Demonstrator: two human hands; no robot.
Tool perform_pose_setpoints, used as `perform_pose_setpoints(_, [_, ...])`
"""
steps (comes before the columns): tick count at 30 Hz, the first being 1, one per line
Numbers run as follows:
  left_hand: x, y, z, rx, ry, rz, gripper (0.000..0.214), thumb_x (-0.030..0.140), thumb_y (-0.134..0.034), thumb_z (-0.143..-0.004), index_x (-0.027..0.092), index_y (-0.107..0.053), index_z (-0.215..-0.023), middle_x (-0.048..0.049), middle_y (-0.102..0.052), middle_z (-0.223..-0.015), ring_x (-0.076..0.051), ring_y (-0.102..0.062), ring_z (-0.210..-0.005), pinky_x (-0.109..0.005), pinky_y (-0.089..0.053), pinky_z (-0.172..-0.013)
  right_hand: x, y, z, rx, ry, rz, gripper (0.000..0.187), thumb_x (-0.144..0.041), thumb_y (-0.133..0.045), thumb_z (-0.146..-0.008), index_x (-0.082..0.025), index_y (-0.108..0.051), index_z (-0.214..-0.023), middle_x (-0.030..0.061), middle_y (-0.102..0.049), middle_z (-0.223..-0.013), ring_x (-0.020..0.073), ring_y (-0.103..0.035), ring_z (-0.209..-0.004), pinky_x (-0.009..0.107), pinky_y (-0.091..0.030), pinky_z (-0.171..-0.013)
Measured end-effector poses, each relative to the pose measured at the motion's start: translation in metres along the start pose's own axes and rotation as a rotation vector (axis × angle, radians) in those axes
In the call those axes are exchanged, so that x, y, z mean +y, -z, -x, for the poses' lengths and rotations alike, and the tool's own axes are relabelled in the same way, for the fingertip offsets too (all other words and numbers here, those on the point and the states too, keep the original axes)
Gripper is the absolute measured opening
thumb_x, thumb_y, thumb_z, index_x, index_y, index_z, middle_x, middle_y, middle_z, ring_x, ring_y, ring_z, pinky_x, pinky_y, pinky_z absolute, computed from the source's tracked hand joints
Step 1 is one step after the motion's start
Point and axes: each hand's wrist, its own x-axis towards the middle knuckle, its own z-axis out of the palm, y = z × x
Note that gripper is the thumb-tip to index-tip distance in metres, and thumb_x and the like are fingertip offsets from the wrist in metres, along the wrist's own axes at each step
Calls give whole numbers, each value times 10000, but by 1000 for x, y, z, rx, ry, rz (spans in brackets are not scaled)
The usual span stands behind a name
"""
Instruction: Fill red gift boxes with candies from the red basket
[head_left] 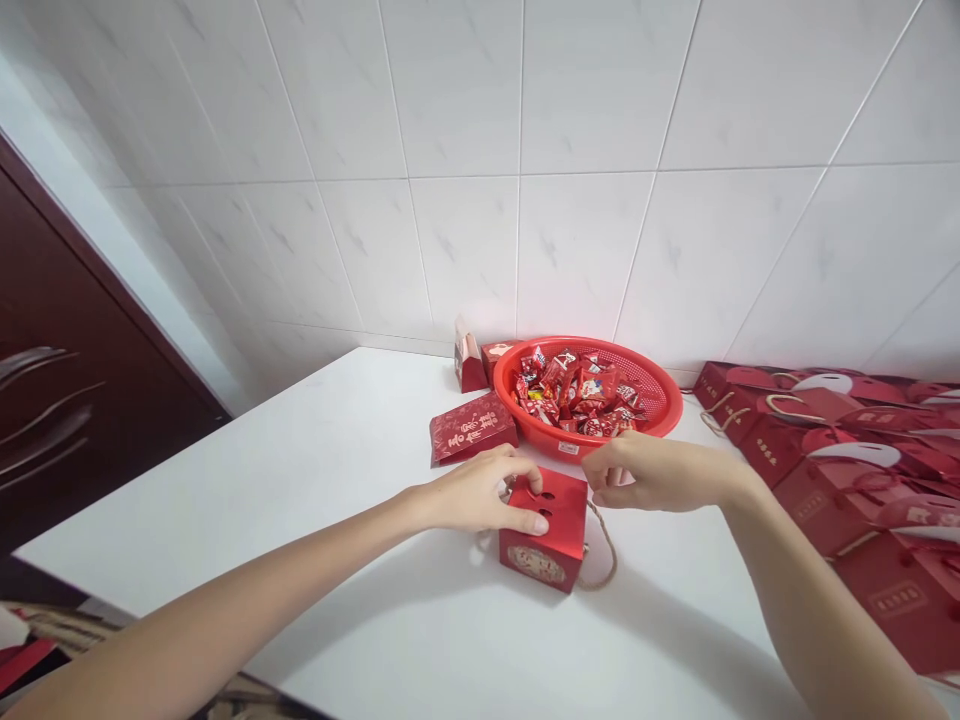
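A small red gift box (pixel 551 530) with a gold patterned front stands on the white table, its top folded down and showing dark slots. My left hand (pixel 484 490) grips it from the left, thumb and index finger pressed on the top. A twisted rope handle (pixel 613 560) loops out from the box's right side; some cord also shows beneath my left fingers. Just off the box's upper right corner is my right hand (pixel 652 470), its fingers curled closed. Whatever those fingers may hold is hidden.
Behind the box sits a red plastic basket (pixel 667 395) of wrapped candies (pixel 592 385). A flat red carton (pixel 474 428) lies left of it, with an upright small carton (pixel 469 362) near the tiled wall. Several red gift bags (pixel 832 500) crowd the right side.
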Motion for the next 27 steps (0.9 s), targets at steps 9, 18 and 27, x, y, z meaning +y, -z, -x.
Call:
perform_pose_setpoints(9, [1,-2,1,94,6,-77,464,578,-736,-703,215,-682,-987,-54,-585,-999,-212,-585,-846,-298,-464,-733,37,-38,-6,-103,141,-481,159,-283,-677,-824,-141,-722,-880,57,-732,-904,165,-654,-844,319,-494,-871])
perform_pose_setpoints(18, [9,-7,6,260,-9,-51,452,485,-807,-626,199,-728,-966,-91,-586,-1069,-264,-612,-915,-393,-514,-823,2,-32,1,352,180,-1144,258,-277,-805,-732,-183,-681,-937,25,-704,-804,152,-669,-728,321,-526,-744])
perform_pose_setpoints(27, [25,3,15,221,-422,640,415,372,-642,-863,214,-536,-1233,-101,-652,-1155,-245,-664,-1046,-406,-519,-919,-41,-27,1,579,43,-993,296,-286,-787,-704,-181,-648,-943,28,-722,-801,179,-683,-767,356,-527,-788])
